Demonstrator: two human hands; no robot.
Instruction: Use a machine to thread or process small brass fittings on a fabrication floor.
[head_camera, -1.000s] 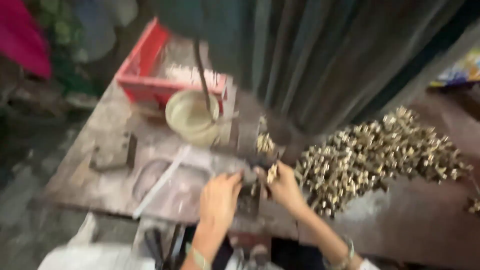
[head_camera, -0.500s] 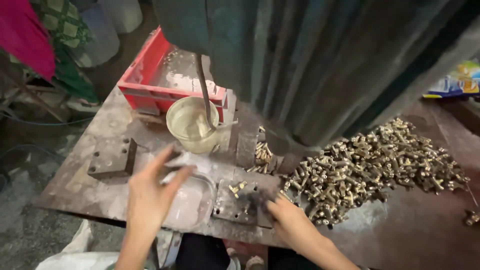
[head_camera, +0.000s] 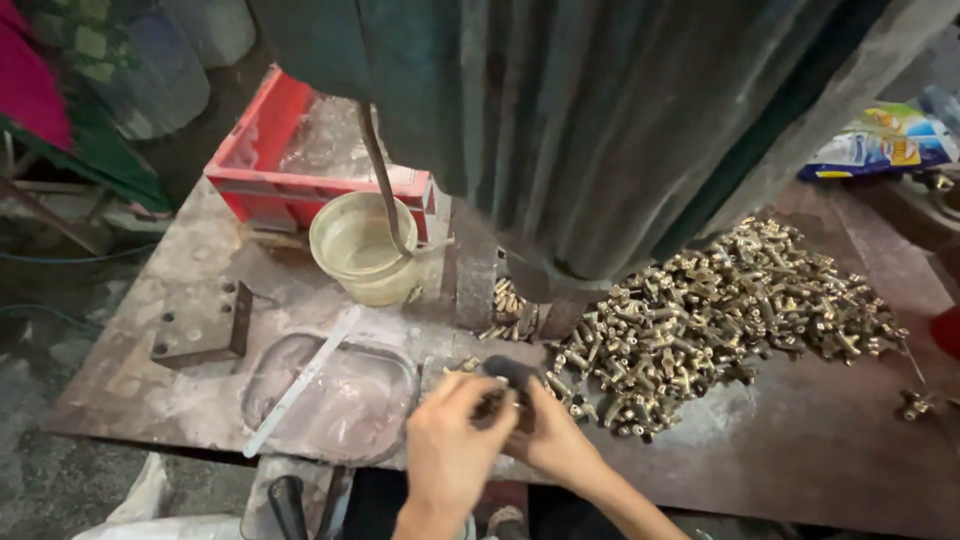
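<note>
**Head view: two hands meet over a dark block at the bench's near edge**

Head camera looks down on a small dark block (head_camera: 508, 373) near the front edge of a worn metal bench (head_camera: 800, 440). Both hands close in on it. The left hand (head_camera: 455, 440) has its fingers curled over the block's near side, fingertips touching it or something small on it; what they pinch cannot be told, since the fingers hide it. The right hand (head_camera: 555, 440) lies just beside the left, fingers bent toward the same spot, the two hands touching or nearly so.

Just to the right of the block spreads a large heap of small brass fittings (head_camera: 720, 310), and a few loose ones lie beside the hands. Behind the block rises the dark green body of a machine (head_camera: 600, 120). To the left of the hands a shallow clear tray (head_camera: 385, 415) holds a white strip (head_camera: 300, 380) laid slantwise. Farther back stands a pale plastic cup (head_camera: 362, 248) with a thin metal rod (head_camera: 385, 185) dipping into it, and behind that a red crate (head_camera: 270, 175). A square metal plate (head_camera: 200, 325) with holes lies at the bench's left.
</note>
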